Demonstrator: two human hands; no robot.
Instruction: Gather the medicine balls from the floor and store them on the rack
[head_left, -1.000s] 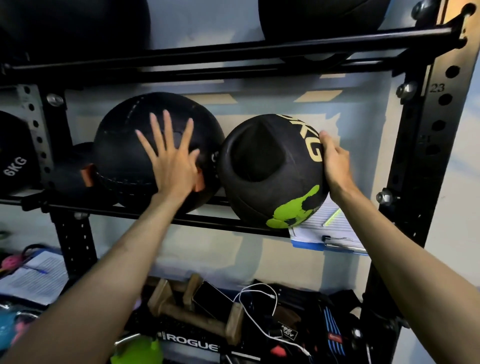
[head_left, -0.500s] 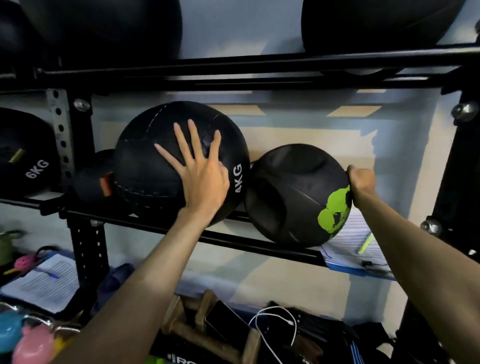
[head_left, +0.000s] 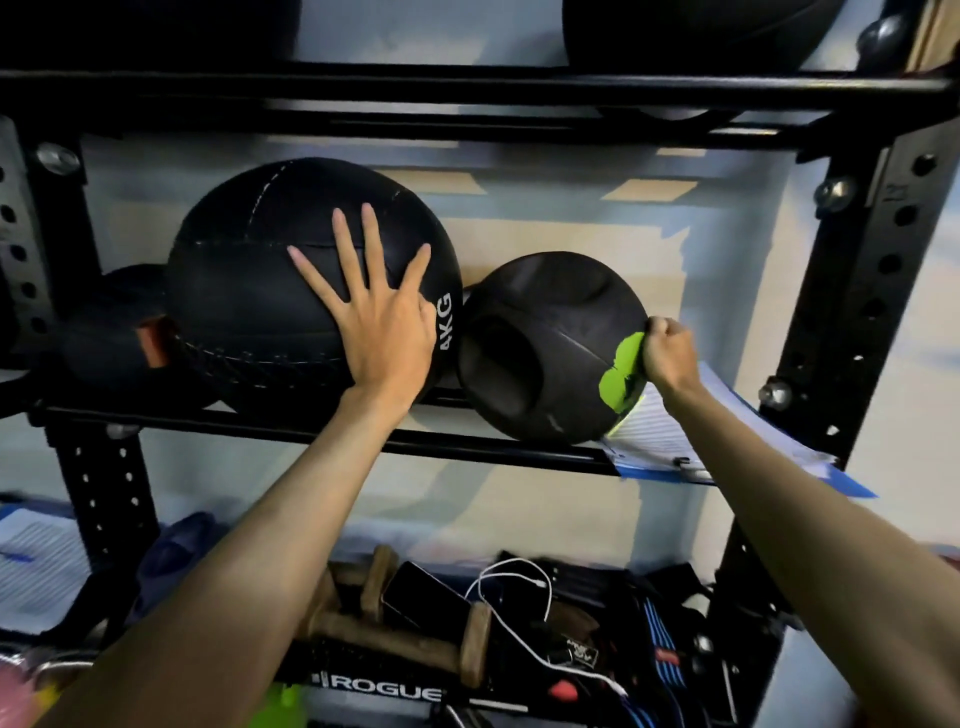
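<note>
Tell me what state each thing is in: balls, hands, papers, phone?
4KG ball, resting on the rack rails.
green-marked ball, resting on the rails, against the 4KG ball.
left hand, flat, fingers spread on the 4KG ball.
right hand, curled on the green-marked ball's right side.
papers, lying on the rails beside that ball.
phone, lying below, screen dark.

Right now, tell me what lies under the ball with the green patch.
The green-patched ball rests on the rack's black rail. Papers on a blue clipboard poke out beneath its right side; how far under they reach is hidden.
</note>
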